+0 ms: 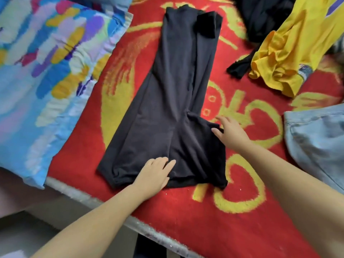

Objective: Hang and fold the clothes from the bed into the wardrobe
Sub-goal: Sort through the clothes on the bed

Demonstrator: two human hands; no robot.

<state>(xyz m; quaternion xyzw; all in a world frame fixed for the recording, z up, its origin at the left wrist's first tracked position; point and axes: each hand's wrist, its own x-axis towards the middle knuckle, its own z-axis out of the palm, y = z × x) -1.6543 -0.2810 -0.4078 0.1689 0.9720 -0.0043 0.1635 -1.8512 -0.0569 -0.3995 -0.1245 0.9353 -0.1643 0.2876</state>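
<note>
Long black soft-fabric trousers (173,108) lie flat on a red-and-yellow patterned blanket (232,211). Left hand (154,175) and right hand (230,133) press them, fingers spread, grasping nothing.

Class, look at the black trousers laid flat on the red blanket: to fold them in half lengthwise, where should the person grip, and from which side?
Probably at the waistband end of the black trousers, the near edge where the left hand rests. Pinch both corners from the bed's near side and carry them to the far leg hems; the garment lies flat, lengthwise away from the person.
</note>
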